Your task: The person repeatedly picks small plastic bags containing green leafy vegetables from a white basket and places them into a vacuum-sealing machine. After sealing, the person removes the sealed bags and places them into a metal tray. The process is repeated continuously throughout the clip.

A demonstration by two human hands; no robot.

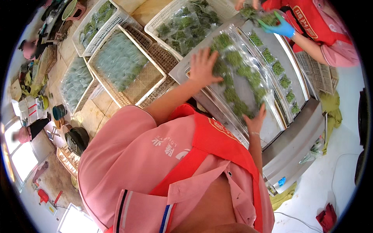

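Observation:
Clear plastic bags of green sprigs or vegetable pieces (244, 71) lie in two rows on the steel bed of a machine (243, 87). My left hand (204, 68) is open with its fingers spread, at the left edge of the bags, its thumb close to them. At the near end of the rows my right hand (255, 119) has its fingers apart beside the last bags; whether it touches them I cannot tell. A second row of green packs (278, 69) lies farther right on the machine, past a metal frame bar (262, 73).
Across the machine a person's blue-gloved hand (283, 28) holds green packs (268, 18). White crates of filled bags (187, 29) stand at the upper left, near a tan crate (149, 79) of clear bags. The machine's rounded steel cover (297, 134) is at the right.

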